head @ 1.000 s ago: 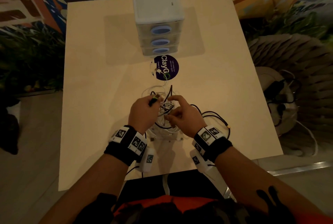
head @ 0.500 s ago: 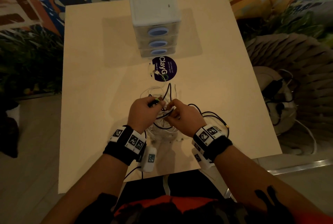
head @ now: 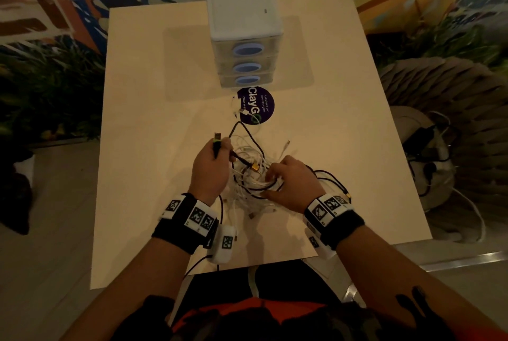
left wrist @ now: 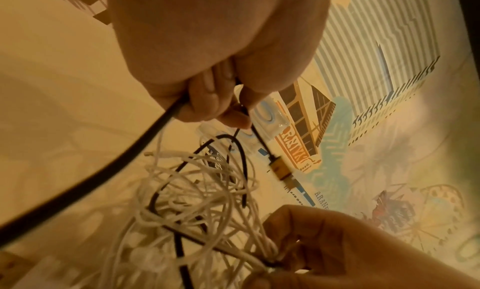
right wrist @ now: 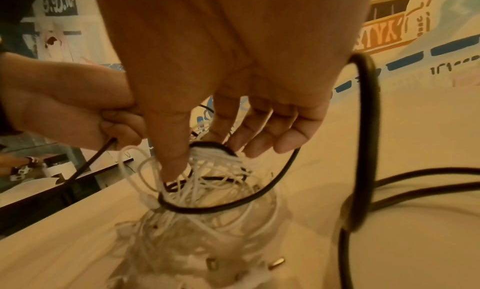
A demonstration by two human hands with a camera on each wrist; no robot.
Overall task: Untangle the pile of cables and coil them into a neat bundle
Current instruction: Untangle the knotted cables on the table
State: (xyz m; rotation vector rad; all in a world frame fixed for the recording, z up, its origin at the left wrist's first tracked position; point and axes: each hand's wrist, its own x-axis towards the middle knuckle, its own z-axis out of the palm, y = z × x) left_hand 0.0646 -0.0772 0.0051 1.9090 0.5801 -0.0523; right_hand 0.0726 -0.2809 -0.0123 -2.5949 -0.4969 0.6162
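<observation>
The desk (head: 154, 148) is carrying a white drawer unit (head: 243, 22) at its far edge, with a round purple sticker (head: 259, 105) just in front of it. The tangled pile of cables (head: 253, 184), mostly white with black ones looping through, is sitting near the front edge, middle of the desk. Left hand (head: 210, 170) is gripping a black cable (left wrist: 85, 176), fingers curled tight around it, plug end (head: 217, 137) sticking up. Right hand (head: 292, 187) is pinching into the white strands (right wrist: 207, 182), fingertips (right wrist: 174, 170) clamped on them.
</observation>
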